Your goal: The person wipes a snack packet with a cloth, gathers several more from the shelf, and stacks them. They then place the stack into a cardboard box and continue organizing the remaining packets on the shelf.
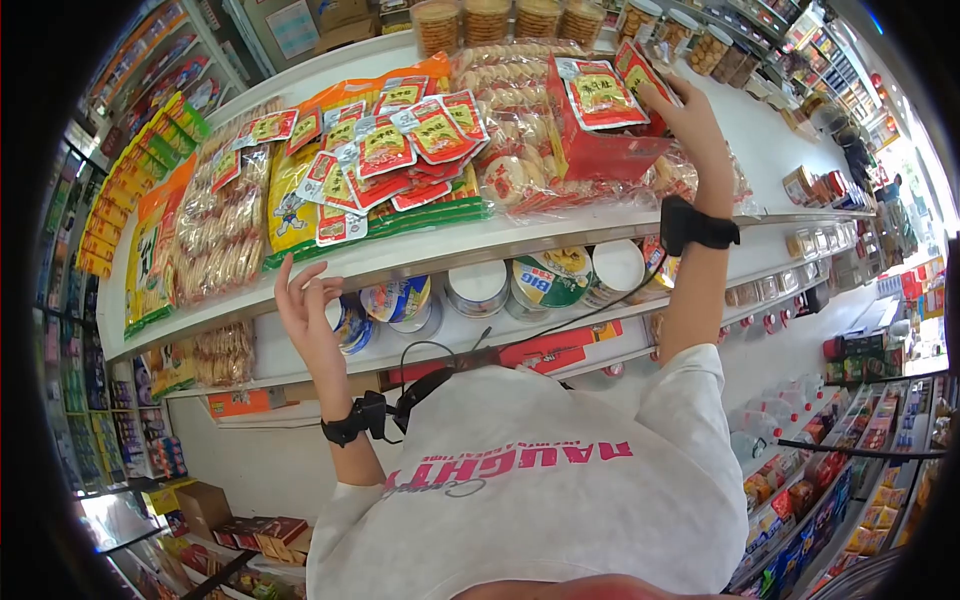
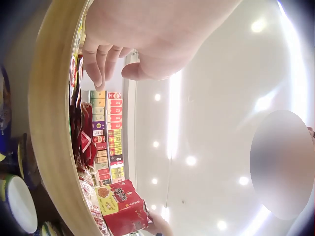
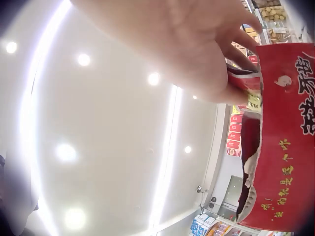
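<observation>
My right hand (image 1: 690, 118) is at the torn opening of a red cardboard box (image 1: 610, 152) on the shelf top. Its thumb and fingers pinch a red snack packet (image 1: 638, 72) at the opening; the packet's lower part is hidden by the box in the right wrist view. Another red-and-white packet (image 1: 600, 92) leans on top of the box. My left hand (image 1: 308, 305) hovers by the shelf's front edge, fingers loosely bent and holding nothing. Behind it, a heap of the same small packets (image 1: 390, 150) lies on yellow-green bags (image 1: 290, 190).
Clear bags of round crackers (image 1: 505, 110) flank the red box. Jars of biscuits (image 1: 437, 28) line the shelf's back. Instant noodle tubs (image 1: 550, 278) stand on the level below the white shelf's front edge (image 1: 440, 262). A black cable (image 1: 590, 320) runs between the wrist straps.
</observation>
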Tool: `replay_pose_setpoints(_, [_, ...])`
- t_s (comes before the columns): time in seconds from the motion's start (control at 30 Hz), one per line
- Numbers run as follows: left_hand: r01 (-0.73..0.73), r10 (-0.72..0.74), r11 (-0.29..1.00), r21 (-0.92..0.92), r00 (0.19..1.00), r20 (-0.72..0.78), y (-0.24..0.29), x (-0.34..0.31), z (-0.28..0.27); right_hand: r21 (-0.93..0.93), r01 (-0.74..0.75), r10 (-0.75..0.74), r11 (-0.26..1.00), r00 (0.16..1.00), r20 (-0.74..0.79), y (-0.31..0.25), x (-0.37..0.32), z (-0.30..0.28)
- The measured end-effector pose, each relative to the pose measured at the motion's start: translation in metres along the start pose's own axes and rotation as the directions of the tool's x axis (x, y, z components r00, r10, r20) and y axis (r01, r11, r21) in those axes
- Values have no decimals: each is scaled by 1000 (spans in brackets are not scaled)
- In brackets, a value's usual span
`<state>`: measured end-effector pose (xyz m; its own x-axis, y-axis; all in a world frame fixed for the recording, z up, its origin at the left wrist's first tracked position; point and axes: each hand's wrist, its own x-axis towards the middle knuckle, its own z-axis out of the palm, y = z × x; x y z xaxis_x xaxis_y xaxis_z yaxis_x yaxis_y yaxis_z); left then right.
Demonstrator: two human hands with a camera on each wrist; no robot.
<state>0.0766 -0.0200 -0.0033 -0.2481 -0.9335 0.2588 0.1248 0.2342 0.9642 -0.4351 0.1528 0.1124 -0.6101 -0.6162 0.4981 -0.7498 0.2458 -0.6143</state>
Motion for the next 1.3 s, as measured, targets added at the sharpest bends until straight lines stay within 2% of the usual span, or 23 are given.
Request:
replay_pose_setpoints(0.07, [2, -2, 1000, 2, 1000, -28, 1, 3, -4, 251, 10, 17, 968, 994, -104, -3, -8, 11])
replay_pose_setpoints(0.1, [1, -1, 1000, 0, 999, -39, 1, 6, -5, 277, 39, 12, 960, 984, -178, -5, -15, 16])
replay_pose_setpoints(0.2, [-22, 25, 999, 33, 997, -78, 7, 11, -9, 159, 102, -35, 982, 924, -380, -35, -41, 21])
replay_pose_setpoints(0.23, [-17, 21, 999, 43, 996, -92, 3, 16, -15, -86, 189, -206, 978, 835, -510, -36, -49, 25])
replay_pose_setpoints(0.3, [-49, 53, 998, 46, 993, -106, -2, 23, -21, -203, 278, -342, 939, 691, -637, -75, -74, 28])
replay_pose_setpoints(0.37, [-59, 70, 996, 72, 986, -153, -6, 28, -36, 28, 455, -316, 890, 661, -681, -103, -109, 46])
replay_pose_setpoints(0.4, [-50, 63, 996, 78, 984, -169, -9, 34, -41, 204, 527, -288, 825, 703, -650, -112, -127, 59])
replay_pose_setpoints(0.5, [-80, 92, 994, 69, 978, -189, -21, 55, -61, 306, 513, -412, 802, 846, -337, -127, -169, 91])
replay_pose_setpoints(0.6, [-107, 126, 989, 103, 973, -193, -44, 85, -83, 313, 413, -394, 855, 911, -124, -135, -184, 135])
replay_pose_setpoints(0.7, [-87, 129, 978, 189, 967, -221, -41, 117, -90, 320, 399, -369, 859, 917, -153, -122, -177, 170])
replay_pose_setpoints(0.8, [-138, 174, 973, 187, 966, -192, -49, 153, -95, 376, 302, -239, 876, 949, -204, -112, -168, 197])
replay_pose_setpoints(0.9, [-288, 343, 823, 489, 939, -24, -42, 193, -91, 225, 416, -373, 881, 904, -211, -113, -165, 204])
replay_pose_setpoints(1.0, [-267, 286, 751, 604, 956, 66, -65, 250, -105, -42, 305, -308, 951, 935, -175, -122, -162, 205])
replay_pose_setpoints(1.07, [-193, 186, 791, 580, 980, 72, -97, 293, -125, -114, 283, -299, 952, 941, -160, -124, -159, 209])
replay_pose_setpoints(1.1, [-272, 273, 605, 748, 954, 126, -103, 305, -130, -147, 270, -292, 952, 943, -158, -124, -159, 211])
replay_pose_setpoints(1.2, [-384, 471, 134, 914, 836, 282, -116, 328, -130, -135, 266, -288, 954, 941, -180, -122, -159, 210])
replay_pose_setpoints(1.23, [-321, 242, 323, 890, 937, 251, -101, 325, -125, -137, 261, -283, 955, 944, -172, -122, -159, 210])
replay_pose_setpoints(1.27, [-211, -14, 478, 853, 969, 247, -88, 321, -119, -141, 254, -275, 957, 947, -164, -121, -160, 209])
replay_pose_setpoints(1.3, [-223, 61, 472, 853, 973, 220, -93, 324, -121, -146, 243, -265, 959, 952, -155, -121, -160, 209])
